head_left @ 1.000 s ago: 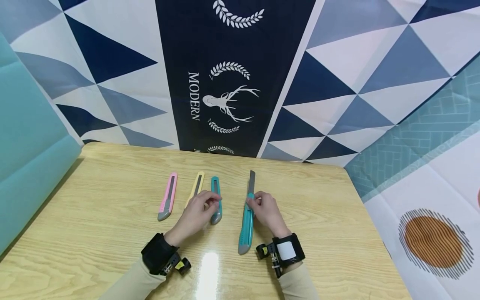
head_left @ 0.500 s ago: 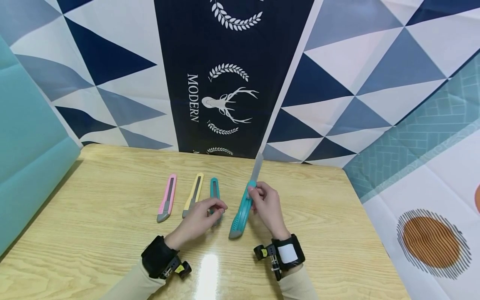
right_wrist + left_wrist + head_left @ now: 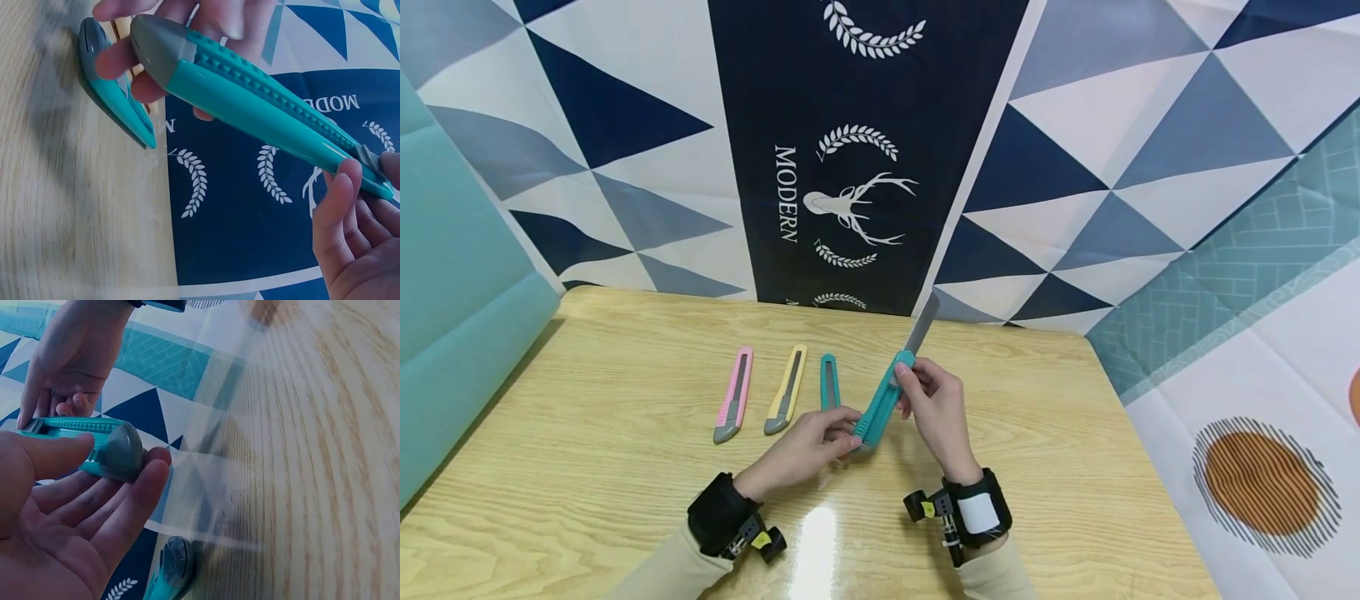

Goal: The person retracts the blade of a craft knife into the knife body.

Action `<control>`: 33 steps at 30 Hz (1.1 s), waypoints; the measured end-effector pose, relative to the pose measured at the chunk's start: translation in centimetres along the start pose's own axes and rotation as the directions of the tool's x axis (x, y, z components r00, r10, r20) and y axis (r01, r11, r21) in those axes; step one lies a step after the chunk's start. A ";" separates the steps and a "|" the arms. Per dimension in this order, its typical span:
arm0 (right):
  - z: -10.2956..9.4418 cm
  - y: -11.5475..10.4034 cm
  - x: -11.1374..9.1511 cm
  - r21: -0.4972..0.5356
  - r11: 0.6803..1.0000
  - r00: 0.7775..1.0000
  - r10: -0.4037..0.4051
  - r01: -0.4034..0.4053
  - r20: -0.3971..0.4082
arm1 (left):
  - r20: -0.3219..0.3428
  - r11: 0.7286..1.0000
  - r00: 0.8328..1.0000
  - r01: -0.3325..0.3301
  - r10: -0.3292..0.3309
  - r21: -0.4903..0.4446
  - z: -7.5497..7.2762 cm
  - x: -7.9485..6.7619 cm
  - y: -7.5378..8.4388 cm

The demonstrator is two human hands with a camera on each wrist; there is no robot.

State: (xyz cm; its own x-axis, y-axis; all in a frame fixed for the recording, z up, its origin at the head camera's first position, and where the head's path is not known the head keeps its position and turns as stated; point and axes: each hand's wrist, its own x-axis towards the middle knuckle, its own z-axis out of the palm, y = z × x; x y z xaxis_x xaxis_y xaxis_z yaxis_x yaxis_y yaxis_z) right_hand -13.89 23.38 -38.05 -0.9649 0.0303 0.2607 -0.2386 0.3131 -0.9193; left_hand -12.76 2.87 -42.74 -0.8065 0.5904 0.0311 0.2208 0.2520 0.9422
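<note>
A large teal utility knife (image 3: pixel 883 406) is raised at a slant over the table, its long blade (image 3: pixel 923 323) out and pointing away. My right hand (image 3: pixel 940 408) grips it near the blade end, thumb by the slider (image 3: pixel 369 157). At the grey end cap (image 3: pixel 122 453), my left hand (image 3: pixel 805 446) pinches the knife, thumb on top and fingers underneath. Beside the left fingers lies a smaller teal utility knife (image 3: pixel 829 381), partly hidden by that hand in the head view.
On the wooden table (image 3: pixel 625 500), a yellow utility knife (image 3: pixel 787 387) and a pink utility knife (image 3: pixel 733 393) lie left of the small teal one. A patterned cloth (image 3: pixel 850 108) hangs behind the table's far edge. A light teal padded panel (image 3: pixel 467 275) borders the left side.
My right hand has lifted the large utility knife and tilted it, blade swinging up and right. My left hand has moved right from over the small teal knife to take the grey end.
</note>
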 end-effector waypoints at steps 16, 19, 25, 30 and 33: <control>-0.1 -0.2 0.0 -0.005 1.000 1.000 0.006 -0.006 0.001 | 0.024 0.999 1.000 0.000 0.001 -0.041 0.1 0.2 -0.7; -0.1 -0.3 0.0 -0.021 1.000 1.000 0.015 -0.014 0.018 | 0.021 1.000 1.000 0.001 0.000 -0.026 0.3 0.2 -0.9; -0.3 -0.4 0.0 -0.059 0.997 0.997 0.054 -0.050 0.055 | 0.029 1.000 1.000 -0.005 0.005 -0.019 0.5 0.1 -1.0; -0.4 -0.4 -0.1 -0.089 0.995 0.995 0.058 -0.051 0.078 | 0.038 1.000 0.999 -0.007 0.008 -0.013 0.7 0.1 -1.0; -0.4 -0.3 -0.1 -0.113 0.992 0.995 0.057 -0.047 0.082 | 0.038 1.000 0.999 -0.009 0.009 0.002 0.8 0.1 -1.0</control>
State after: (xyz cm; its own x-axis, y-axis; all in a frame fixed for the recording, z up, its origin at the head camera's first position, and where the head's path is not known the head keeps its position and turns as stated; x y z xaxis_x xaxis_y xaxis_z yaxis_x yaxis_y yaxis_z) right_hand -13.71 23.67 -37.68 -0.9826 -0.0295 0.1831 -0.1786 0.4167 -0.8913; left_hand -12.66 3.27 -43.96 -0.7829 0.6215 0.0271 0.2296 0.2483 0.9411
